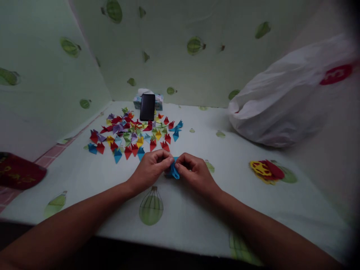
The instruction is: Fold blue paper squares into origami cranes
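Note:
A small piece of folded blue paper (pixel 174 171) is pinched between my two hands, just above the table in the middle of the view. My left hand (pixel 152 167) grips its left side between thumb and forefinger, with the other fingers curled. On the right side, my right hand (pixel 195 172) pinches it the same way. The fingertips cover much of the paper, so its full shape is hidden. Beyond my hands lie many folded paper cranes (pixel 128 152) in red, blue, yellow, green and purple, spread in a loose group.
Behind the cranes a black phone (pixel 147 107) leans on a tissue box (pixel 159 102). A large white plastic bag (pixel 270 112) stands at right, with red and yellow cut-out pieces (pixel 266 170) nearer me. A dark red object (pixel 21 170) sits at the left edge.

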A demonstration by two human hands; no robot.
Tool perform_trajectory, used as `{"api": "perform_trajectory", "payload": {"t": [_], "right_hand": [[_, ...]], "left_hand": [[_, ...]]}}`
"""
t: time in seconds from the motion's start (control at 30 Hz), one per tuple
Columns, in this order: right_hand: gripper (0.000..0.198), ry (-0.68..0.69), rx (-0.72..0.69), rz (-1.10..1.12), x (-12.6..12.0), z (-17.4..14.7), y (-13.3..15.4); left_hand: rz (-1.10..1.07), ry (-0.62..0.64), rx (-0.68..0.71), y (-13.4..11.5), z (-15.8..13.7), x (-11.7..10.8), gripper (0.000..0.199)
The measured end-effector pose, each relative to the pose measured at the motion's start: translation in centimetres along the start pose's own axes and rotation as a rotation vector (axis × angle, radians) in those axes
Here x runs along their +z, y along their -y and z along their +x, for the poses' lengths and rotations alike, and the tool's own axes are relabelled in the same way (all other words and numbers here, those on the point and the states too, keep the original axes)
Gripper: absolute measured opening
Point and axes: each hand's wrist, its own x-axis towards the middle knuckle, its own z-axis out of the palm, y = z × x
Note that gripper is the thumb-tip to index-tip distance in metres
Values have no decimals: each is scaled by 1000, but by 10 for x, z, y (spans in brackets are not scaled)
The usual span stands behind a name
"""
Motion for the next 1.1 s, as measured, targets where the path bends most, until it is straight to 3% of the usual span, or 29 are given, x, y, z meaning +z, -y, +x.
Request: {"api": "perform_trajectory", "payload": {"t": [0.17,0.37,0.67,0.97,1.1], "right_hand": [[17,-47,-9,-46,1,1,-2],[18,-31,-9,-31,1,0,1],[17,-12,16,-3,1,0,-1],[14,24,16,6,1,1,-3],[14,-10,-5,-18,2,1,-4]], "left_hand": [[-34,25,-6,1,2,0,29],[-22,14,-8,-2,1,1,23],[132,-27,85,-3,-1,0,20],[461,-122,402,1,2,0,16],[473,-118,430,3,2,1,11]]}}
